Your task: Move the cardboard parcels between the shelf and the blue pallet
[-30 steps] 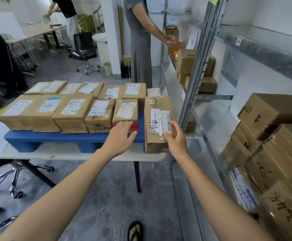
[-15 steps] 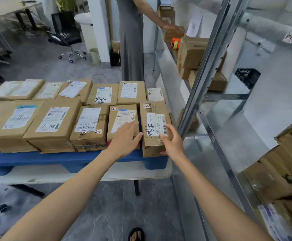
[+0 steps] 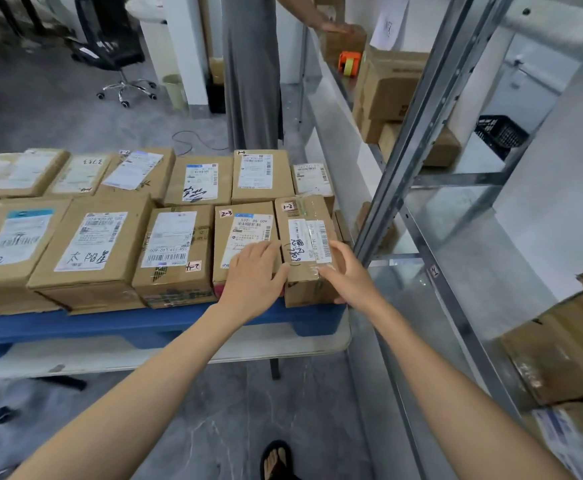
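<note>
In the head view, the parcel marked 1-2 (image 3: 302, 216) had come down over the last second. It had been carried in the air off the right end of the blue pallet (image 3: 110, 323); now it stood on the pallet's near right corner, closing the front row. Its left side touched the parcel marked 2-3 (image 3: 245, 230). The right hand (image 3: 347, 277) still gripped its near right corner, fingers (image 3: 331, 268) curled over the taped top edge and down the right side. The left hand (image 3: 255, 275), which had hovered open above the row, now lay flat on the 2-3 parcel. Its fingers were straight and held nothing, and its thumb lay against the new parcel's left side. The pallet sat on the tabletop (image 3: 283, 348), whose right edge lay just beside the metal shelf (image 3: 418, 133). More cardboard parcels (image 3: 560, 351) waited on the shelf further right. This placement looked all but done. The likely remainder was a small squaring nudge, a release, then a turn back to the shelf for another parcel.
</note>
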